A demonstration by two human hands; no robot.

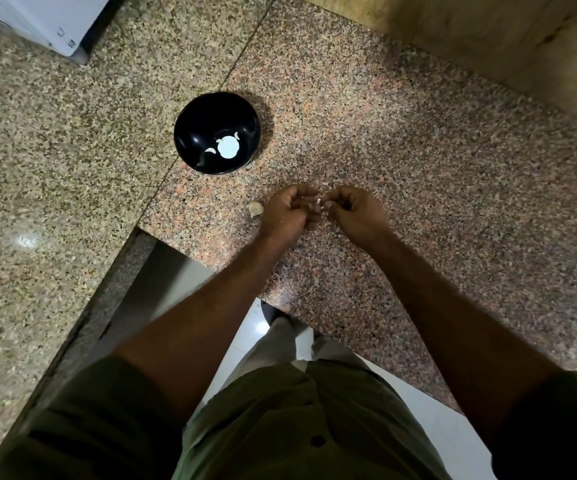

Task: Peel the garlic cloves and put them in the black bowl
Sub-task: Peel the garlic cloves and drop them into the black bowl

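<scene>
Fingers of both hands are curled inward; a small white garlic clove (318,202) is pinched between the left hand (289,213) and the right hand (358,214) above the granite counter (418,168); its long axis cannot be told; the black bowl (216,132), at eleven o'clock from the hands, holds peeled cloves (211,150); a garlic piece (255,208) lies just beside the left hand at nine o'clock.
</scene>
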